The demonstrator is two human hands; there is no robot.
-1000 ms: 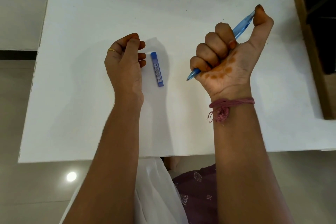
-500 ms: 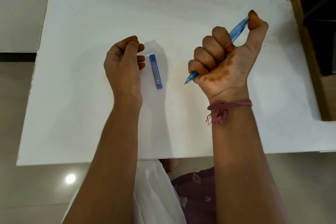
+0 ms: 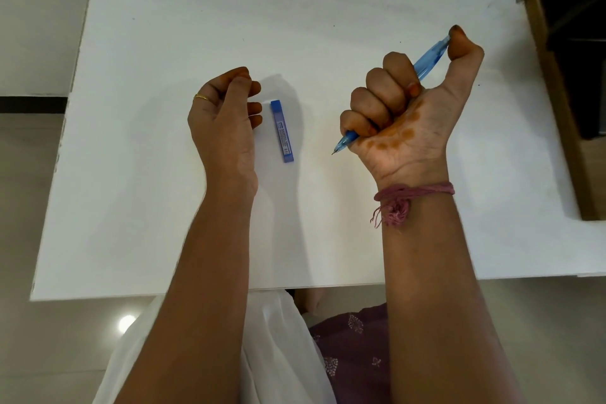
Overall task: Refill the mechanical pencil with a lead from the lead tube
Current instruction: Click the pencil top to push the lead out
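Your right hand [image 3: 406, 115] is raised above the desk [image 3: 196, 26] with the palm turned toward you, four fingers clenched around the blue mechanical pencil [image 3: 429, 59]. The thumb [image 3: 459, 46] stands up and presses on the pencil's far end, and the metal tip pokes out below your little finger, pointing down and left. A pink thread band [image 3: 413, 195] is tied around that wrist.

Your left hand [image 3: 224, 115] sits over the left middle of the desk, back toward you, fingers curled loosely inward. You cannot tell from here whether it pinches anything. A gold ring [image 3: 201, 97] shows on one finger.

The lead tube [image 3: 282, 131] lies flat on the desk just right of your left fingertips, not touching them, with its long side running near to far.

The desk is plain white and stands against a pale wall. A brown box edge [image 3: 557, 108] sits at the far right, and glossy floor tiles [image 3: 49, 354] show near you.

Count: two hands, one pencil, one lead tube.
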